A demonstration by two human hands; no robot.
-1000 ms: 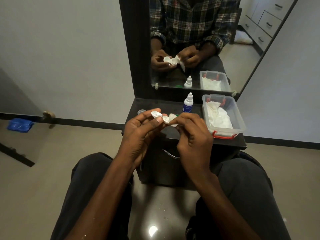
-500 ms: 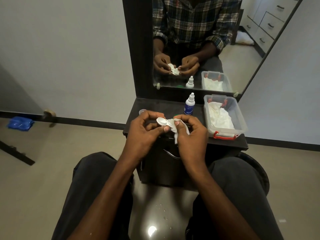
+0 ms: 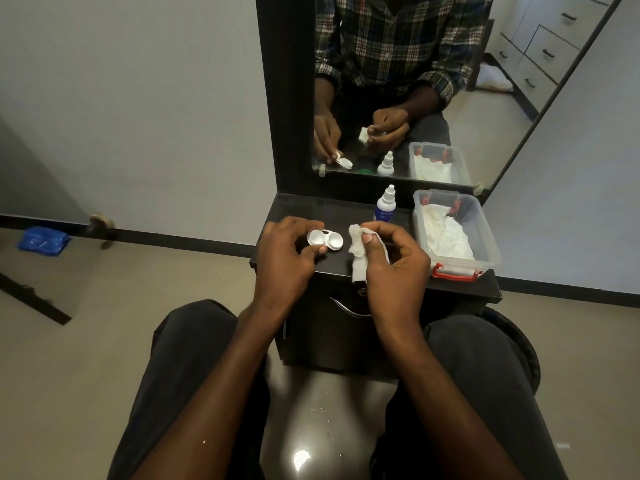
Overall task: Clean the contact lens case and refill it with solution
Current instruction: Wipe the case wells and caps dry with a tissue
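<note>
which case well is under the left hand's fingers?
The outer well, farther from the tissue; the left hand pinches it. The inner well sits exposed.

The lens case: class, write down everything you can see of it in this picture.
The lens case is a small white plastic piece with two round shallow wells joined side by side, a dark spot at the join. Both wells are uncapped and face up. It sits low over the dark table. The left hand holds its left well between fingers and thumb. The tissue in the right hand lies just right of it, apart.
</note>
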